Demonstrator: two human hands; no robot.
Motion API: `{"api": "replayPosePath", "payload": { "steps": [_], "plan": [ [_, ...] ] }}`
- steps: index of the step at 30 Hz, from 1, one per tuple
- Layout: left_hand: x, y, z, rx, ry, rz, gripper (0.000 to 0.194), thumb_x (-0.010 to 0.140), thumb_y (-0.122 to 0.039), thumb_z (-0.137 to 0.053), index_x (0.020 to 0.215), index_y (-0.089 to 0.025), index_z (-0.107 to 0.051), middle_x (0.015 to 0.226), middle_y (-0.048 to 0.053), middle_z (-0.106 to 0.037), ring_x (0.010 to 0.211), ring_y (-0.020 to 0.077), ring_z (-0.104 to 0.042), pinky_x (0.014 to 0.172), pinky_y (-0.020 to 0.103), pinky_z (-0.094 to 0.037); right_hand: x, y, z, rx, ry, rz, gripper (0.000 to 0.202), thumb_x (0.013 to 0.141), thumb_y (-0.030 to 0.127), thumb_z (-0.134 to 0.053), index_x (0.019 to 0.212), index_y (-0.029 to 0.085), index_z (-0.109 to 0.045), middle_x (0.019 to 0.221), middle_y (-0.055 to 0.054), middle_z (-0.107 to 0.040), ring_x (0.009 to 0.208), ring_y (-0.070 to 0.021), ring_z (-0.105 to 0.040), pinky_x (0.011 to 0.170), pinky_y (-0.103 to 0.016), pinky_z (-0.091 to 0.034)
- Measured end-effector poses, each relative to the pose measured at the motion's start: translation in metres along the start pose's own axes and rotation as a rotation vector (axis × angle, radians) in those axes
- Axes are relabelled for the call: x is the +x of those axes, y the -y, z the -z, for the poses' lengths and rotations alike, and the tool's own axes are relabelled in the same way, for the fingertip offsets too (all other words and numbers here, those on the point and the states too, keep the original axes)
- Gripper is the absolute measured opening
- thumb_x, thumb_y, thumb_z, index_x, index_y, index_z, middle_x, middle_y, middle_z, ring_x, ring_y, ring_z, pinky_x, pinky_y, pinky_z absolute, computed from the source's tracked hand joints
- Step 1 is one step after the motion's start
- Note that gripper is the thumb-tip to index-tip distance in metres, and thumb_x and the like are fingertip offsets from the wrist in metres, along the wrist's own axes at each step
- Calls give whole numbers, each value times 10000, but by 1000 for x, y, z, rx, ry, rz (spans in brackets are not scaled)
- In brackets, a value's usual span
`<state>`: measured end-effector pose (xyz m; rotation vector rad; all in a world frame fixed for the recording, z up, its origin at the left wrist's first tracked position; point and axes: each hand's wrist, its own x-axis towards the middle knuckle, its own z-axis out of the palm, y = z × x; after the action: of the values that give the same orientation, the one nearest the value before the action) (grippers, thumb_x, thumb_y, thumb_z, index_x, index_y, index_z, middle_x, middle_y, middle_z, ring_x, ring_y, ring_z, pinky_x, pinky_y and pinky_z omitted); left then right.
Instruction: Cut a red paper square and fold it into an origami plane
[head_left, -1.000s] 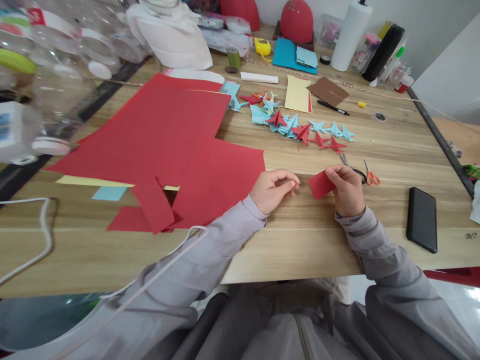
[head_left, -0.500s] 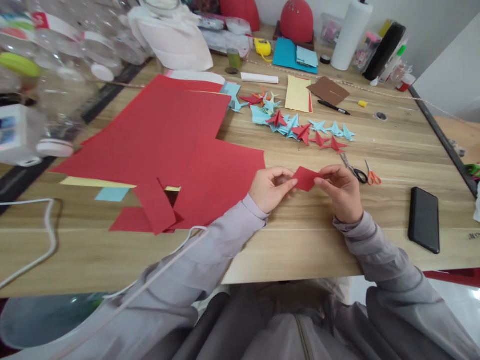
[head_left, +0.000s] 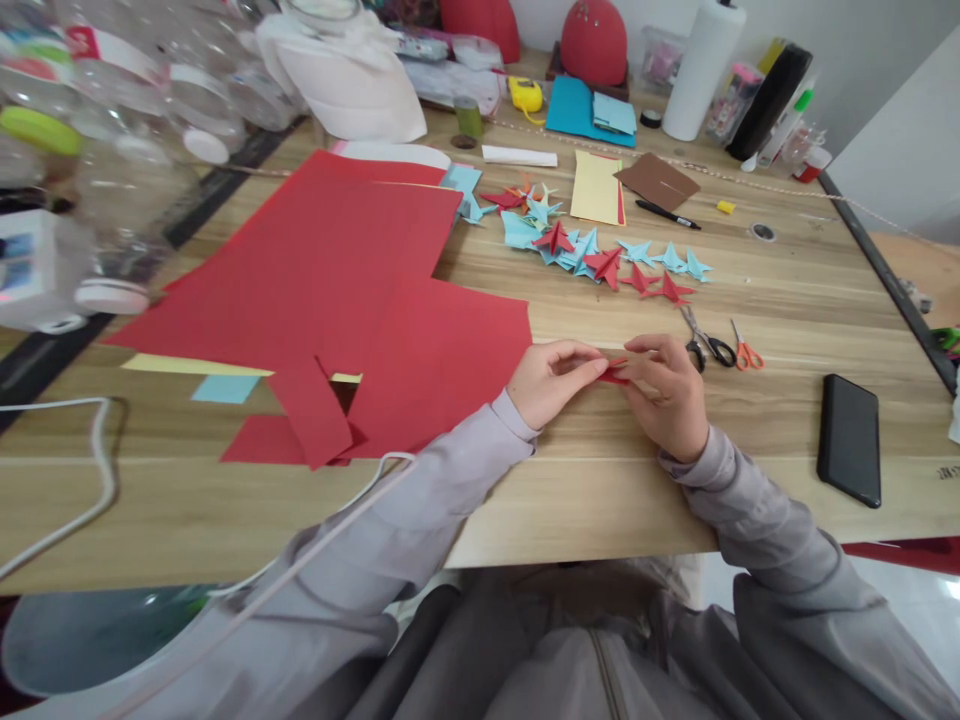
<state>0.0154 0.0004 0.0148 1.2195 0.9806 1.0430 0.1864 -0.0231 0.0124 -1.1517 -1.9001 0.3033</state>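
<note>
Head view: small red paper between both hands, over the table. Left hand pinches its left end, thumb against fingers. Right hand at the other end, fingers curled; I cannot tell whether they pinch. Black scissors just beyond it, orange scissors alongside. Folded papers farther off; red sheets to the person's left, phone right
</note>
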Motion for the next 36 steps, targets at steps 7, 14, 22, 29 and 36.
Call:
{"api": "replayPosePath", "payload": {
  "steps": [7, 14, 22, 29, 36],
  "plan": [
    [-1, 1, 1, -29, 34, -43, 316, 675, -336, -742, 909, -127, -709, 1066, 130, -704, 1028, 247, -642, 962, 426, -473, -1, 0, 1, -150, -60, 172, 173, 797, 112, -573, 799, 233, -697, 1092, -76, -572, 984, -220, -540, 793, -373, -469],
    [2, 10, 3, 62, -6, -82, 231, 652, -316, -747, 796, -138, -717, 955, 115, -721, 895, 226, -669, 839, 395, -533, -2, -1, 0, -198, -97, 244, 168, 799, 105, -591, 763, 233, -693, 1054, -69, -590, 951, -205, -556, 786, -362, -490],
    [5, 6, 2, -94, -88, 140, 219, 653, -300, -728, 723, -111, -643, 547, 28, -658, 505, 148, -637, 561, 294, -559, -1, 1, 0, -225, -122, 269, 174, 786, 104, -603, 695, 237, -668, 1131, -65, -600, 1014, -231, -554, 828, -420, -483],
    [8, 7, 4, -183, -120, 93, 276, 659, -198, -681, 751, -196, -421, 528, -65, -598, 473, 136, -625, 505, 275, -555, -1, 1, -2, -78, -24, 351, 200, 804, 52, -560, 752, 232, -630, 943, -58, -682, 962, -211, -574, 805, -391, -525],
    [7, 12, 3, -59, -2, -9, 114, 684, -246, -665, 703, -140, -628, 676, 17, -665, 582, 128, -628, 550, 262, -554, -2, 1, -4, -9, 0, 342, 214, 821, 43, -508, 786, 228, -609, 923, -56, -682, 945, -193, -611, 809, -392, -540]
  ]
}}
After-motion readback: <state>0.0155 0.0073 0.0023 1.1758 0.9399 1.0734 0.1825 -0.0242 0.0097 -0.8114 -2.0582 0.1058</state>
